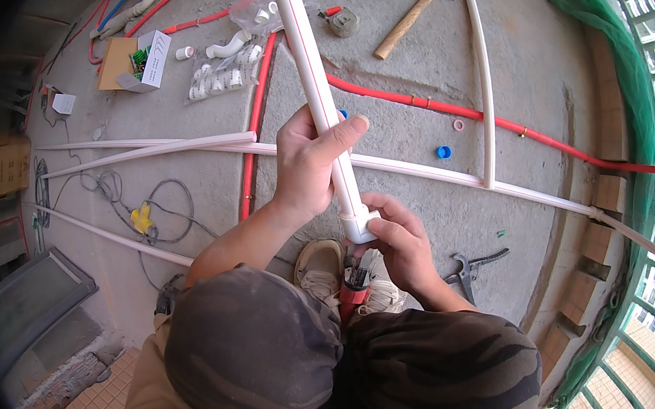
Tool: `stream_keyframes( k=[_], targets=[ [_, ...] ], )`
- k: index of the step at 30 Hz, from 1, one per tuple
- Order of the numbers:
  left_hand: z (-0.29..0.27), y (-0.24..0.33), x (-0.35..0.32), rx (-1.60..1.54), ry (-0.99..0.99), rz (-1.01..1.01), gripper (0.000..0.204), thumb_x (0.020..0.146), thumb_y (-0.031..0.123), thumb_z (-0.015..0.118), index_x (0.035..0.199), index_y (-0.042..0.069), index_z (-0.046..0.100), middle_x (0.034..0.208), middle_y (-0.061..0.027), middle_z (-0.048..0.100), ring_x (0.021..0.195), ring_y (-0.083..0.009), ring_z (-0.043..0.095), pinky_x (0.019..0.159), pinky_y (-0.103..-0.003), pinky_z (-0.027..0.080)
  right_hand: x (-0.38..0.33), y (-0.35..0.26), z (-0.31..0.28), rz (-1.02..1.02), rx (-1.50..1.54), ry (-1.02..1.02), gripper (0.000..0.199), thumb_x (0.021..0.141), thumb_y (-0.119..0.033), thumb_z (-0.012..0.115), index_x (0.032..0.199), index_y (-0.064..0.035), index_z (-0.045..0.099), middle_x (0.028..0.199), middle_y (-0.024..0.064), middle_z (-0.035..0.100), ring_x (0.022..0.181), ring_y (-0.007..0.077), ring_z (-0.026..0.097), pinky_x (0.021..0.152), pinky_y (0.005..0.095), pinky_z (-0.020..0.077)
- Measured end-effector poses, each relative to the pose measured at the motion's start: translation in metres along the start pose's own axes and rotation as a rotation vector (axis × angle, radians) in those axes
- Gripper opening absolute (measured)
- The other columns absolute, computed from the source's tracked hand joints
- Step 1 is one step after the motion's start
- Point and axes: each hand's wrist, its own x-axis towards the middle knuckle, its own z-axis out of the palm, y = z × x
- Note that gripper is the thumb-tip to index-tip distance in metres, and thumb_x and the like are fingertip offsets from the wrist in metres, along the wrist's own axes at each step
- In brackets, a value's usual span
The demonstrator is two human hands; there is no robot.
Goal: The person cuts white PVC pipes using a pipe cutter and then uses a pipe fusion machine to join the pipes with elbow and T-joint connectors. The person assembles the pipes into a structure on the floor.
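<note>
My left hand [309, 157] is wrapped round a white plastic pipe [307, 47] with a thin red stripe, its thumb lying across the front. The pipe slants from the upper left down toward my feet. On its lower end sits a white elbow fitting [358, 226], which my right hand [396, 242] pinches between thumb and fingers. Just below the fitting, between my shoes, stands a red and black tool [355, 283]; its upper part is partly hidden, and I cannot tell its exact kind.
Red pipes [438, 106] and long white pipes [422, 169] run across the concrete floor. A hammer [404, 30] and a tape measure [343, 22] lie ahead. An open box [136, 62] and bagged fittings [224, 77] are at left, pipe cutters [464, 274] at right. A cable [179, 211] loops at left.
</note>
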Motion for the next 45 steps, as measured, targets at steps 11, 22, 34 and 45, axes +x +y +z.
stream_keyframes(
  k=[11,22,34,45],
  targets=[
    [0.024,0.003,-0.004,0.223,0.083,0.119,0.032,0.087,0.013,0.084,0.083,0.01,0.052,0.073,0.0049,0.049,0.063,-0.0047,0.044,0.057,-0.024,0.035,0.0,-0.003,0.011,-0.129,-0.667,0.02,0.054,0.09,-0.029,0.073,0.132,0.0008,0.055,0.108,0.0058,0.059,0.094,0.0169,0.057,0.084,0.0326,0.0477],
    [0.03,-0.003,-0.016,-0.1,-0.122,-0.02,0.02,0.093,0.007,0.063,0.082,0.011,0.047,0.07,-0.0032,0.05,0.058,-0.0128,0.05,0.048,-0.027,0.04,-0.014,0.016,0.007,-0.194,-0.395,0.098,0.04,0.085,-0.034,0.077,0.104,-0.0012,0.065,0.085,0.0072,0.065,0.078,0.0173,0.061,0.071,0.0316,0.0492],
    [0.041,-0.005,-0.034,-0.024,-0.076,0.138,0.017,0.088,0.002,0.061,0.083,0.006,0.046,0.066,-0.0047,0.051,0.049,-0.0107,0.046,0.045,-0.028,0.04,-0.021,0.012,0.002,-0.335,-0.577,0.117,0.041,0.087,-0.038,0.076,0.096,0.0001,0.067,0.079,0.0152,0.066,0.07,0.0258,0.066,0.065,0.0375,0.0521],
    [0.019,0.005,-0.011,-0.25,-0.122,0.011,0.02,0.085,0.0,0.062,0.079,0.01,0.046,0.067,-0.0025,0.048,0.052,-0.013,0.046,0.049,-0.03,0.041,-0.002,0.004,0.02,-0.271,-0.632,0.134,0.032,0.08,-0.018,0.084,0.099,-0.0019,0.063,0.086,0.0127,0.067,0.08,0.0186,0.065,0.073,0.0348,0.0513]
  ],
)
